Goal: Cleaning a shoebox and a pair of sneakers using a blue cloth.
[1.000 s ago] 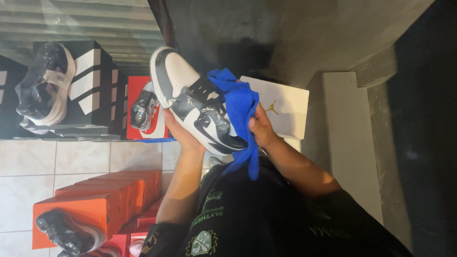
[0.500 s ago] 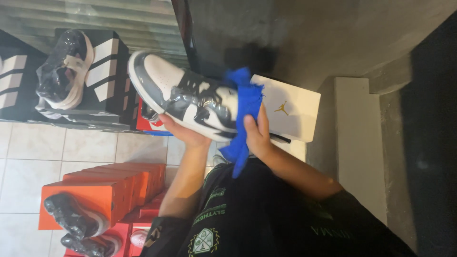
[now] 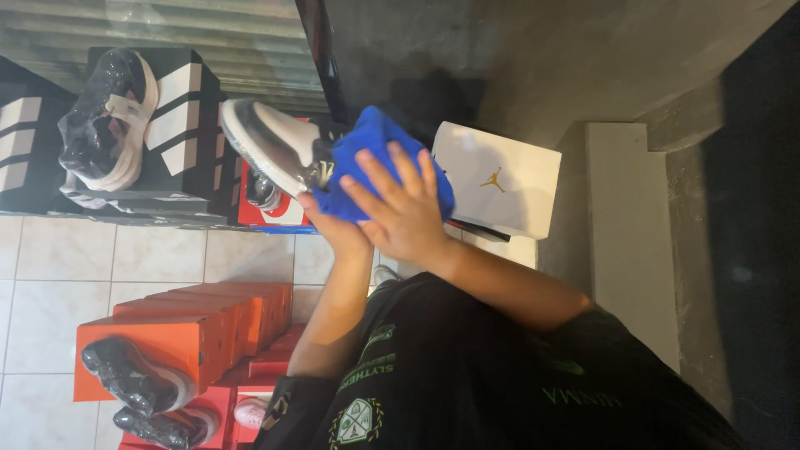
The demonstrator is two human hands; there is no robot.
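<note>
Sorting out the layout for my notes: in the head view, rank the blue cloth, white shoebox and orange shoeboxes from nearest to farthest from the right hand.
From the right hand:
1. Blue cloth, directly under the palm.
2. White shoebox, just beside it.
3. Orange shoeboxes, on the tiled floor.

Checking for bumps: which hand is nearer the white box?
Right. The right hand lies on the blue cloth just beside the box; the left hand grips the shoe from below, farther away.
</note>
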